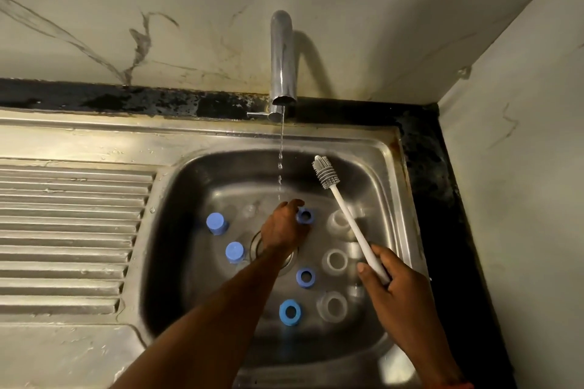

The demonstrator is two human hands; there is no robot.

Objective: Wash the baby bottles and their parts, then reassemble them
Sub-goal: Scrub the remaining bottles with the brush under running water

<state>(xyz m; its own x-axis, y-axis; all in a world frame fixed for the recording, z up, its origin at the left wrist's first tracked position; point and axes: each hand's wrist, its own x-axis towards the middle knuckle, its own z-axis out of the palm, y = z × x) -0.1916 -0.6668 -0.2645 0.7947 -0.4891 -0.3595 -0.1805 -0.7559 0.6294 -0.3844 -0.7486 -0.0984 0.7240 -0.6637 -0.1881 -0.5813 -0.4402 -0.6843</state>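
Note:
In the steel sink, my left hand reaches to the middle of the basin and pinches a blue bottle ring under the thin stream of water. My right hand grips the white handle of a bottle brush, whose grey bristle head points up and away toward the back wall of the basin. Two more blue rings lie on the sink floor. Two blue caps stand at the left. Three clear bottles stand in a column at the right.
A chrome tap above the basin runs a thin stream. The ribbed steel drainboard lies to the left. A dark counter strip and a marble wall border the sink on the right. The drain is partly hidden by my left wrist.

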